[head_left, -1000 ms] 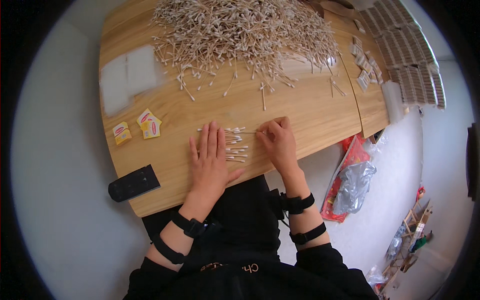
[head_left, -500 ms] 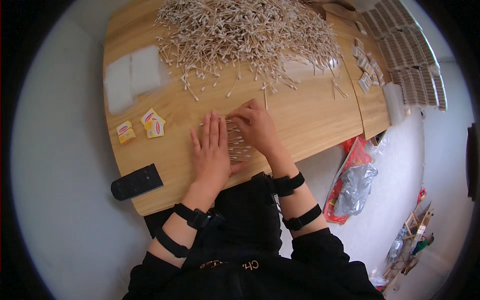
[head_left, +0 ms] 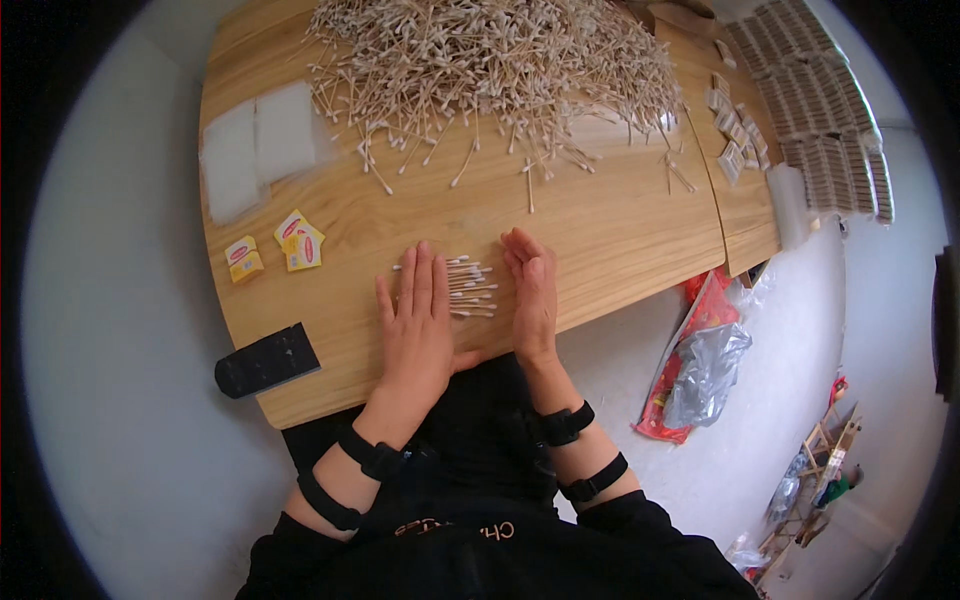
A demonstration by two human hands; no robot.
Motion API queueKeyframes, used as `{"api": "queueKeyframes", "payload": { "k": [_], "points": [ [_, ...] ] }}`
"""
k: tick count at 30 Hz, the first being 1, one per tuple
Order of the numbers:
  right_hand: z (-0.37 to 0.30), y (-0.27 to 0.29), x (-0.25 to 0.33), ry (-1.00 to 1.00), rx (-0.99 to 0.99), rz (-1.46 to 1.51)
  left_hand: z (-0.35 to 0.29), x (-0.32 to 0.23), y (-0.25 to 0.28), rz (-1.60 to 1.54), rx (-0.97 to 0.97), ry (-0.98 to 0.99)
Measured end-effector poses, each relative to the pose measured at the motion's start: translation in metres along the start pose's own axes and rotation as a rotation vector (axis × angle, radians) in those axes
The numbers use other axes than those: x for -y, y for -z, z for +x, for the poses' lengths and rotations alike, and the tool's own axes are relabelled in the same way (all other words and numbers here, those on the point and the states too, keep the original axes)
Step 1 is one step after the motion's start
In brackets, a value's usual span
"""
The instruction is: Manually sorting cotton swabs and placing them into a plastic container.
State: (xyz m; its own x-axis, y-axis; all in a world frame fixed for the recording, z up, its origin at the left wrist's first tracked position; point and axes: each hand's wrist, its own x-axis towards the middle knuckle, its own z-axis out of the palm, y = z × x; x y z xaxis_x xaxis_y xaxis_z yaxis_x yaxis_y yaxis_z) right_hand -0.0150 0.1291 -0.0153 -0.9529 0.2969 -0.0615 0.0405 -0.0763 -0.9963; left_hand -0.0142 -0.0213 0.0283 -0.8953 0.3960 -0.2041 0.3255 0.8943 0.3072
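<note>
A small row of cotton swabs lies side by side on the wooden table in front of me, pointing left and right. My left hand rests flat across their left part, fingers stretched out, hiding the middle of the swabs. Just off the swabs' right ends stands my right hand, turned on its edge with the palm toward them and the fingers extended, holding nothing. A gap shows between this hand and the cotton tips. Farther off spreads a big heap of loose cotton swabs.
Clear plastic bags lie at the left, above small yellow-and-white cards. A black block sits at the left edge. Small packs and stacked bundles stand at the right. A grey plastic bag lies on the floor.
My right hand has moved from the swabs' upper end down and right, unbending its fingers and turning onto its edge. The swabs now lie more closely together. My left hand shifted slightly toward me.
</note>
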Motion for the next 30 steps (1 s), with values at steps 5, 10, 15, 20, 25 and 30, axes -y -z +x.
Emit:
{"api": "queueKeyframes", "payload": {
  "k": [5,10,15,20,25,30],
  "points": [
    [-0.003,-0.010,-0.003,0.073,0.001,-0.051,-0.002,0.003,-0.009,-0.052,-0.070,-0.013],
    [0.001,-0.027,-0.004,0.106,-0.018,-0.010,0.018,0.008,-0.018,0.078,-0.148,-0.017],
    [0.004,-0.027,-0.007,0.090,-0.031,0.072,0.016,0.006,-0.009,0.051,-0.074,-0.018],
    [0.005,-0.027,-0.007,0.065,0.081,0.110,-0.006,0.008,-0.011,-0.057,-0.034,-0.058],
    [0.001,-0.030,-0.012,0.054,0.047,0.158,-0.012,0.017,-0.013,-0.050,-0.124,0.096],
    [-0.003,-0.047,-0.004,0.050,0.111,0.007,0.001,0.016,-0.033,0.095,-0.164,0.065]
  ]
}}
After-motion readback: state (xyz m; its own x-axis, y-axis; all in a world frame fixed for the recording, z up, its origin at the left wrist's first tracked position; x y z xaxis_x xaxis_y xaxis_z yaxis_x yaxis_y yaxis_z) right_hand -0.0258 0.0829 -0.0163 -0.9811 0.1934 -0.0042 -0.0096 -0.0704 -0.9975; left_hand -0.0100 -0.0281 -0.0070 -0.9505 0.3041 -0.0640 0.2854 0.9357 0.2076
